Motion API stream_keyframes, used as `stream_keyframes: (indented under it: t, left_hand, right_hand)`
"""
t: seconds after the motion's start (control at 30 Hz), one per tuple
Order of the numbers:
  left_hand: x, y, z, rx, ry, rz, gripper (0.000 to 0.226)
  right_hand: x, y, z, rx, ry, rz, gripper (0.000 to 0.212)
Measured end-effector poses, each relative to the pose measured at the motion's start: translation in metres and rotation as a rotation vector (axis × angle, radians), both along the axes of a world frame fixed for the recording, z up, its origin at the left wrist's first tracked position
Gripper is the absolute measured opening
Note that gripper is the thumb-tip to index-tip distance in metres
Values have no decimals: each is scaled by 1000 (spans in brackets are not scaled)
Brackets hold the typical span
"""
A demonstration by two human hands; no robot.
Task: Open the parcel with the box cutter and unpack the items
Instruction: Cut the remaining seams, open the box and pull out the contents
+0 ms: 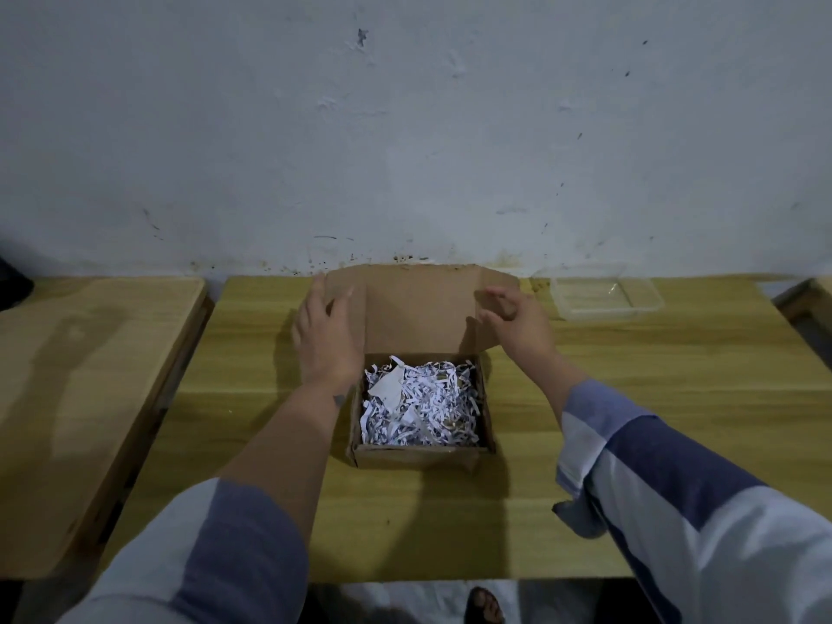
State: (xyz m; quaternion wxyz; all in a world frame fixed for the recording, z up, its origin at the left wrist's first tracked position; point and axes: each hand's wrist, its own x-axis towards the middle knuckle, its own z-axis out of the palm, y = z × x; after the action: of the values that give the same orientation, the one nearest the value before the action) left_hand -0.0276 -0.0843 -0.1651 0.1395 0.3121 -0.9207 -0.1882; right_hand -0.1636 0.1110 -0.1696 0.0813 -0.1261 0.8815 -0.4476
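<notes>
A small brown cardboard parcel (416,457) stands in the middle of the wooden table, its lid (418,308) folded up and back toward the wall. White shredded paper (418,407) fills the inside and hides whatever lies under it. My left hand (325,335) holds the lid's left side flap, thumb in front and fingers behind. My right hand (513,324) grips the lid's right side flap in the same way. No box cutter is in view.
A clear plastic container (605,297) sits at the back right of the table (653,421), near the white wall. A second wooden table (85,385) stands to the left across a narrow gap. A foot (484,605) shows below the table's front edge.
</notes>
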Motion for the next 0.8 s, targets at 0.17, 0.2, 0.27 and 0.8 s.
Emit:
stream_keyframes:
  t: [0.17,0.2,0.27,0.8]
  left_hand:
    - [22,21,6,-84,87,-129,62]
    - [27,24,6,-49,100,-182,60]
    - [37,28,4,77,87,-307,53]
    - [12,34,-20,-100,-649,-685,107]
  right_hand:
    - [38,17,12,158,-3,-9,48]
    - [48,19,12,192,10,-14,51]
    - [69,19,16,250,76,1,52]
    - [89,-25,-18,758,24,661,85]
